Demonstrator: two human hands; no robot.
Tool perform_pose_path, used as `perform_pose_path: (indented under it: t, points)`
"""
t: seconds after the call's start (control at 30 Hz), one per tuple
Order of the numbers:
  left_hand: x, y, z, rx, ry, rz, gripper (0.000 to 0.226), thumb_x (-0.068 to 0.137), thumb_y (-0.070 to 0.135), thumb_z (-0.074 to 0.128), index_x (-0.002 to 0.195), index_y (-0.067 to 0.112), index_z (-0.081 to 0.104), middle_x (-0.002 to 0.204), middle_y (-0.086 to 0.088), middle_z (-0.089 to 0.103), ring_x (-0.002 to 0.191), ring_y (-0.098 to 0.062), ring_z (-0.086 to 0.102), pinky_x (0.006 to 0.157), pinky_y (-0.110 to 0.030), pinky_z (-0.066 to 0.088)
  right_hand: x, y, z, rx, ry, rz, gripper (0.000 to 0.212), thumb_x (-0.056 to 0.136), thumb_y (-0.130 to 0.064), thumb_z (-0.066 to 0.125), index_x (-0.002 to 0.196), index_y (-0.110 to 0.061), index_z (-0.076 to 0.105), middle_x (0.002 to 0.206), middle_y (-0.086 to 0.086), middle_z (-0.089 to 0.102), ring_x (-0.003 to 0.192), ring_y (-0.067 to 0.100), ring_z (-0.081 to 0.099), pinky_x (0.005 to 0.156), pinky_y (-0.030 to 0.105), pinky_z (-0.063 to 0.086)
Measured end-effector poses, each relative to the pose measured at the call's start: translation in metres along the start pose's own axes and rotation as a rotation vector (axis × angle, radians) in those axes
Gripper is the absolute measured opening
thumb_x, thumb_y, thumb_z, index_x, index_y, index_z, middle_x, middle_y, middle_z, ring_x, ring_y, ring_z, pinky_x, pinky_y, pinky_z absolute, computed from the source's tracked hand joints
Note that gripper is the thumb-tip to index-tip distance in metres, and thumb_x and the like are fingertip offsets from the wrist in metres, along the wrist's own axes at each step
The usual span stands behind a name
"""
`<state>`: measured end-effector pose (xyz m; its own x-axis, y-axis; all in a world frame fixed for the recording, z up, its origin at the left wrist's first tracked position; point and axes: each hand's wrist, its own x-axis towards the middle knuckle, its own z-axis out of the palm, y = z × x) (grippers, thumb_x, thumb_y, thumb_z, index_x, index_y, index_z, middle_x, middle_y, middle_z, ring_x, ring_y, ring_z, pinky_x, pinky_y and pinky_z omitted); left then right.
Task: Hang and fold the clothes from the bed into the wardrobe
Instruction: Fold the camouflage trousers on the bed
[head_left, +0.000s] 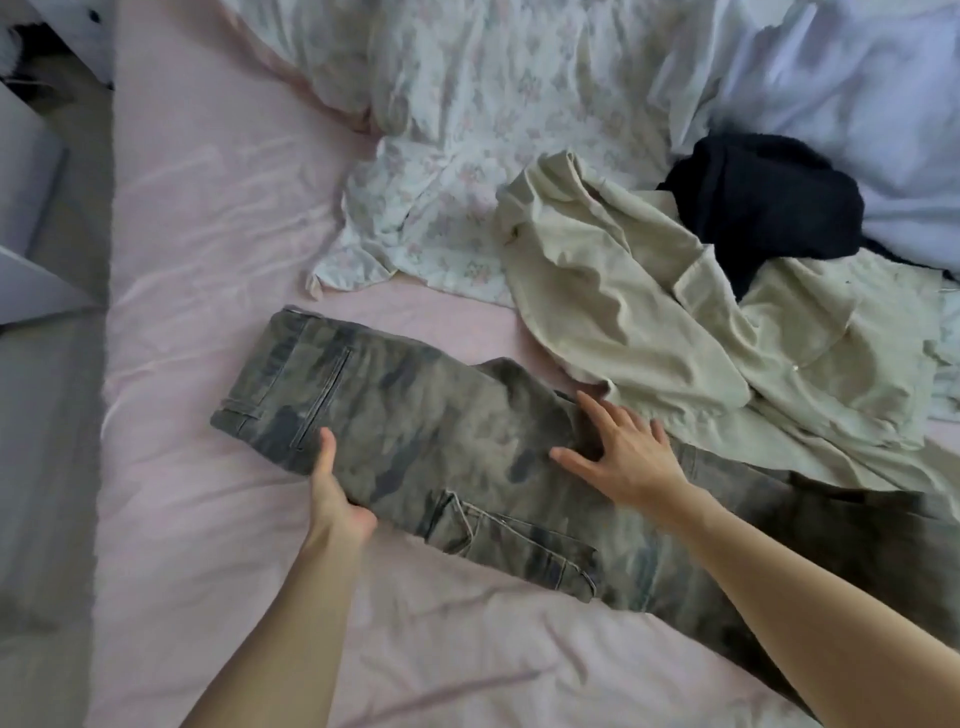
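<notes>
Pink-sheeted bed (208, 260) seen from above, grey floor (52, 467) along its left edge. Camouflage trousers (441, 441) laid flat across the near half, waistband toward the left edge, legs trailing right. Left hand (335, 493) gripping the trousers' near edge, thumb on top, fingers tucked under the cloth. Right hand (623, 457) pressed flat on them, fingers spread wide. Beyond: beige garment (649, 312), dark garment (769, 202), floral duvet (493, 130). Bare pink sheet at near left.
</notes>
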<state>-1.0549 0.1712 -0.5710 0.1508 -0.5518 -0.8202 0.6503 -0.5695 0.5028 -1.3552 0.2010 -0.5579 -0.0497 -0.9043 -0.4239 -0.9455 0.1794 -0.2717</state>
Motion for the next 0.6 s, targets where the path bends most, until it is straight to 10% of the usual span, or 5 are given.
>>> perform_pose_path:
  t: [0.17,0.3,0.4,0.6]
  points:
    - [0.02,0.038,0.017,0.02,0.001,0.01,0.039,0.092,0.034,0.059,0.126,0.016,0.059,0.12,-0.009,0.065,0.107,-0.03,0.063,0.081,-0.05,0.052,0.022,-0.033,-0.003,-0.131,-0.135,0.22,0.08,0.078,-0.077,0.043,0.137,-0.022,0.037,0.128,0.008,0.054,0.114,0.029,0.053,0.09,0.037,0.043]
    - [0.029,0.107,0.006,0.012,0.026,0.191,0.039,0.091,0.033,0.06,0.129,0.02,0.057,0.121,-0.004,0.065,0.108,-0.027,0.063,0.09,-0.051,0.049,0.03,-0.092,-0.021,0.02,0.267,0.096,0.039,0.084,-0.055,0.057,0.1,-0.019,0.057,0.096,0.001,0.065,0.088,0.026,0.061,0.063,0.031,0.039]
    - [0.052,0.171,-0.022,0.02,0.06,0.26,0.049,0.091,0.05,0.054,0.133,0.025,0.052,0.125,0.001,0.063,0.11,-0.024,0.062,0.087,-0.049,0.051,0.06,-0.145,-0.034,0.106,0.403,-0.114,0.041,0.086,-0.047,0.059,0.113,-0.016,0.055,0.105,0.004,0.06,0.098,0.028,0.056,0.077,0.037,0.041]
    - [0.079,0.174,-0.048,0.177,0.248,0.123,0.056,0.09,0.042,0.059,0.134,0.011,0.044,0.128,-0.014,0.055,0.098,-0.031,0.06,0.081,-0.045,0.049,0.098,-0.186,-0.01,-0.225,0.026,0.005,0.069,0.094,-0.052,0.038,0.15,-0.028,0.004,0.155,0.004,0.013,0.143,0.025,0.011,0.111,0.061,0.005]
